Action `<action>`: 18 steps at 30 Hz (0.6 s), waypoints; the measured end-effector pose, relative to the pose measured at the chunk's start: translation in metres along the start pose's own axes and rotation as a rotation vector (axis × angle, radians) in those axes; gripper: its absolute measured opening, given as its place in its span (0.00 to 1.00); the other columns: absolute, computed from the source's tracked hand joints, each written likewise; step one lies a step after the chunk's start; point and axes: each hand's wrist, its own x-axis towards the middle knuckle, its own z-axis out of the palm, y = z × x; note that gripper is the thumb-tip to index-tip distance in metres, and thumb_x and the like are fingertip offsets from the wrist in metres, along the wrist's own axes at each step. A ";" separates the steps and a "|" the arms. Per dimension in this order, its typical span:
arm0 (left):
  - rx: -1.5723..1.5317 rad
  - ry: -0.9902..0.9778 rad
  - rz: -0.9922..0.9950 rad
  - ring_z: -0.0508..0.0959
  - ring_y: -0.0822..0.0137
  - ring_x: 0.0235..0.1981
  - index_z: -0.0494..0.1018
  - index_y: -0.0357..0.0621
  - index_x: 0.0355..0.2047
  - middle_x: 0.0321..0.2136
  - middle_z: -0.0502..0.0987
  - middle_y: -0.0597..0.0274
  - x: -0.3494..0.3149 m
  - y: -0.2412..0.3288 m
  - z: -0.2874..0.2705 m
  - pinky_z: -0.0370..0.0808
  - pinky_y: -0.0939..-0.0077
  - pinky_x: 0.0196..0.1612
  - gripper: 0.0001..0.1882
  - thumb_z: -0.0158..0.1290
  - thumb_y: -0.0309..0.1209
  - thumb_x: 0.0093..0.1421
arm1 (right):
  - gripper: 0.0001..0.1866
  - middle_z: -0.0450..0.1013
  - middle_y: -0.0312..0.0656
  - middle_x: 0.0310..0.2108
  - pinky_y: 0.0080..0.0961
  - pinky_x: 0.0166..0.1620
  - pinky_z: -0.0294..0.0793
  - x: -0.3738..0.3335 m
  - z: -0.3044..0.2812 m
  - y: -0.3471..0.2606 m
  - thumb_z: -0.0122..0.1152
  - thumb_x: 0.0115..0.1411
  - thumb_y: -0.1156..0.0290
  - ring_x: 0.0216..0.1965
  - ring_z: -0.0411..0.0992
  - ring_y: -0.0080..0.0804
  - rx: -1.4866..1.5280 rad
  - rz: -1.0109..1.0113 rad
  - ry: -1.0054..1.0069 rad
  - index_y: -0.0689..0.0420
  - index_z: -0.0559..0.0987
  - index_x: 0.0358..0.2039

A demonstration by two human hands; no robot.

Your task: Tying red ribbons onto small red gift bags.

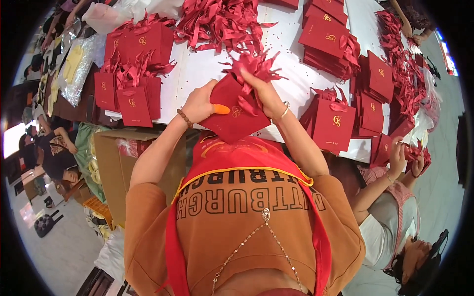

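In front of my chest I hold a red paper gift bag (pixel 232 126) with a gold emblem, tilted at the edge of the white table. My left hand (pixel 200 104) is closed on its left side, an orange finger cot on the thumb lying across the front. On the other side, my right hand (pixel 264 96) grips the bag near its top, with the thumb against the red ribbons (pixel 259 66) that fan out there. Whether more than one bag is in my hands, I cannot tell.
Stacks of finished-looking red bags stand at left (pixel 136 106) and right (pixel 331 123). A heap of loose red ribbons (pixel 212 22) lies on the white table (pixel 197 66). A cardboard box (pixel 113 167) is below left. At right, a person's hands (pixel 397 160) handle red bags.
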 end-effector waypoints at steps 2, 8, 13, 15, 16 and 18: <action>0.162 0.101 0.000 0.75 0.51 0.33 0.65 0.39 0.40 0.29 0.75 0.48 -0.003 0.008 -0.002 0.70 0.64 0.36 0.29 0.62 0.38 0.39 | 0.14 0.73 0.37 0.36 0.21 0.39 0.72 0.018 0.000 0.006 0.56 0.56 0.68 0.36 0.72 0.25 0.161 0.003 0.018 0.59 0.73 0.42; 0.180 0.181 -0.077 0.75 0.49 0.33 0.64 0.40 0.43 0.28 0.75 0.49 -0.020 -0.006 -0.009 0.70 0.62 0.36 0.32 0.62 0.39 0.39 | 0.11 0.74 0.42 0.34 0.26 0.39 0.74 0.037 0.019 0.017 0.53 0.56 0.73 0.32 0.74 0.30 0.404 -0.031 0.075 0.62 0.73 0.40; 0.080 0.173 -0.068 0.76 0.54 0.34 0.64 0.39 0.45 0.32 0.75 0.50 -0.029 -0.047 -0.029 0.71 0.67 0.38 0.31 0.62 0.35 0.40 | 0.10 0.74 0.43 0.34 0.28 0.39 0.74 0.068 0.031 0.051 0.52 0.57 0.71 0.34 0.74 0.32 0.411 0.107 0.001 0.60 0.73 0.39; 0.006 0.145 -0.057 0.76 0.57 0.34 0.65 0.39 0.45 0.34 0.75 0.52 -0.029 -0.067 -0.033 0.71 0.70 0.39 0.29 0.61 0.32 0.42 | 0.10 0.74 0.42 0.34 0.28 0.39 0.74 0.085 0.041 0.051 0.53 0.57 0.72 0.34 0.73 0.31 0.412 0.210 -0.055 0.60 0.73 0.39; -0.369 0.098 -0.102 0.76 0.60 0.36 0.65 0.38 0.46 0.36 0.75 0.54 -0.027 -0.074 -0.034 0.72 0.72 0.39 0.28 0.60 0.29 0.43 | 0.10 0.74 0.40 0.33 0.28 0.39 0.73 0.095 0.045 0.050 0.54 0.56 0.73 0.34 0.73 0.31 0.425 0.305 -0.096 0.60 0.73 0.38; -0.910 -0.007 -0.226 0.74 0.63 0.41 0.63 0.40 0.49 0.41 0.72 0.58 -0.030 -0.084 -0.045 0.73 0.69 0.43 0.26 0.55 0.23 0.47 | 0.18 0.73 0.35 0.32 0.25 0.38 0.71 0.112 0.046 0.022 0.55 0.55 0.57 0.33 0.72 0.27 -0.089 0.241 -0.268 0.55 0.72 0.41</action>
